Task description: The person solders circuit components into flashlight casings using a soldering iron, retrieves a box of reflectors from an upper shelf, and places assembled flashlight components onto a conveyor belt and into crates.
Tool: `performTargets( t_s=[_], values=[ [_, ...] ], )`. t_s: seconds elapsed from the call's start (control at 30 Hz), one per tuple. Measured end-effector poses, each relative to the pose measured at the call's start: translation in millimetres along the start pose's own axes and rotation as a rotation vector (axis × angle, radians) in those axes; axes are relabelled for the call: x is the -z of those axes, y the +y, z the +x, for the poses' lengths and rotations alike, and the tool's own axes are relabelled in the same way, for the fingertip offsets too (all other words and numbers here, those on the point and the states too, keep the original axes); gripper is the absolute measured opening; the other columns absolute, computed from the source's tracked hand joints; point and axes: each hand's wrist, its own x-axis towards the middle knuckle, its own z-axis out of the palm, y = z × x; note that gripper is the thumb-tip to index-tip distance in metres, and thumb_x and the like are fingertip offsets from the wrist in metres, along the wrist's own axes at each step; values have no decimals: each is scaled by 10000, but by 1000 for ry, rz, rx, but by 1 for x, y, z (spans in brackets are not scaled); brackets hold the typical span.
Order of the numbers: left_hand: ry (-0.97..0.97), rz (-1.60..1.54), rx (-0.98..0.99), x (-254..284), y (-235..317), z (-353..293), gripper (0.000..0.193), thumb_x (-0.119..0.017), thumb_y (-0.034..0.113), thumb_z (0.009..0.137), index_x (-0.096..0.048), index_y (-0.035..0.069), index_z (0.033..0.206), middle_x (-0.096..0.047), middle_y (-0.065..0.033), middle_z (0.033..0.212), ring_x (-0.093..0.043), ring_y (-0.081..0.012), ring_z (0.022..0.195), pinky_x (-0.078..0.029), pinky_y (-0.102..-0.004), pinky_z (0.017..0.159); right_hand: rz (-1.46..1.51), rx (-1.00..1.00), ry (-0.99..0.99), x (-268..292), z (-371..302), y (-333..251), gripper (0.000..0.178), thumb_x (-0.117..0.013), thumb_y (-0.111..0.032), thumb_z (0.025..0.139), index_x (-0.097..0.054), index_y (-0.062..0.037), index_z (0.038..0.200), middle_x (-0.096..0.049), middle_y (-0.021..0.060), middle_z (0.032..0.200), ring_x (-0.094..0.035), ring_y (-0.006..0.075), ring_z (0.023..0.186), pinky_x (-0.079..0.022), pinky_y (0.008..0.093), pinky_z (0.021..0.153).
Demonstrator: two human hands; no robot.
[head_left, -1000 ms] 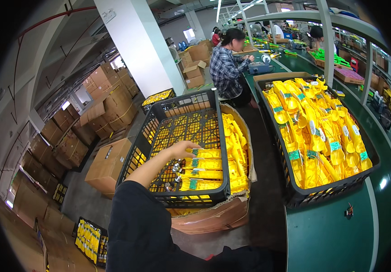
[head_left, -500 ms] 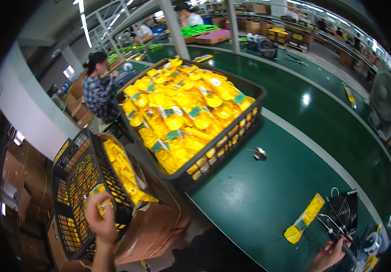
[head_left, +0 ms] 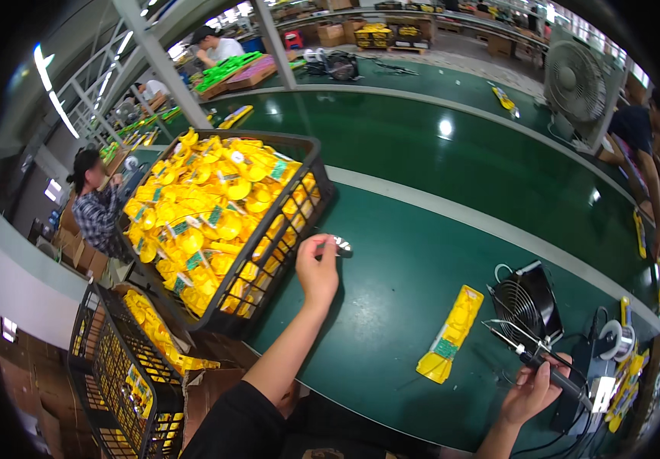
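My left hand (head_left: 317, 269) reaches over the green bench, its fingertips pinched on a small silvery part (head_left: 342, 246) beside the full crate. The fingers partly hide that part. In my right hand (head_left: 535, 389) is a black-handled soldering iron (head_left: 548, 367), its thin metal prongs pointing up and left. Between the hands a yellow plastic housing (head_left: 452, 336) lies on the bench, with a green circuit board (head_left: 444, 349) at its near end. A black fan with a round wire guard (head_left: 519, 304) stands just beyond the iron.
A black crate (head_left: 226, 294) heaped with yellow housings stands at left; a second crate (head_left: 127, 367) sits lower, beside a cardboard box. A solder spool (head_left: 617, 341) and cables lie at right. Beyond the bench runs a green conveyor (head_left: 391, 130). Co-workers sit at far left and right.
My left hand has moved from over the lower crate to the small silvery part on the bench. The view has swung right. My right hand still holds the soldering iron.
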Motion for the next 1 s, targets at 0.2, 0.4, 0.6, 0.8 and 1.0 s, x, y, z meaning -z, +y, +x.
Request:
performTargets(
  t_s=[0.2,0.4,0.6,0.8,1.0],
  values=[
    [-175,-401,-30,0,31,-15,100,-482,104,834,-479,4,845,-538,-62,812,-493,-83,690,-405,-212,648,-1,-31,-30,7,10,-13,256,-537,-164,743,-371,-9,860,-427,58,698,-359,51,432,-289,145,376],
    [-445,-242,218,25,78,-106,89,-551,67,761,-538,15,691,-530,-53,744,-472,-75,608,-373,-195,538,-60,7,-76,28,7,-4,289,-581,-185,724,-351,-26,798,-410,46,624,-328,39,382,-269,133,326],
    [-501,-132,-52,10,105,-163,108,-641,-25,609,-549,21,643,-471,-145,998,-489,-154,727,-409,-260,655,-59,58,-115,26,0,2,312,-600,-191,720,-349,-19,793,-398,41,575,-329,39,356,-268,129,312],
    [-572,-68,16,0,102,-172,82,-640,-5,615,-565,22,634,-470,-139,1021,-477,-171,748,-419,-239,591,-69,-5,-122,27,-5,16,304,-580,-198,730,-353,-9,801,-394,41,567,-334,40,358,-282,129,320],
    [-645,-68,62,-2,93,-173,63,-627,-5,635,-567,11,645,-469,-142,1011,-482,-164,730,-417,-233,572,-128,-74,-177,24,-13,23,310,-577,-212,728,-363,-2,807,-420,55,553,-360,56,376,-304,146,346]
  ],
)
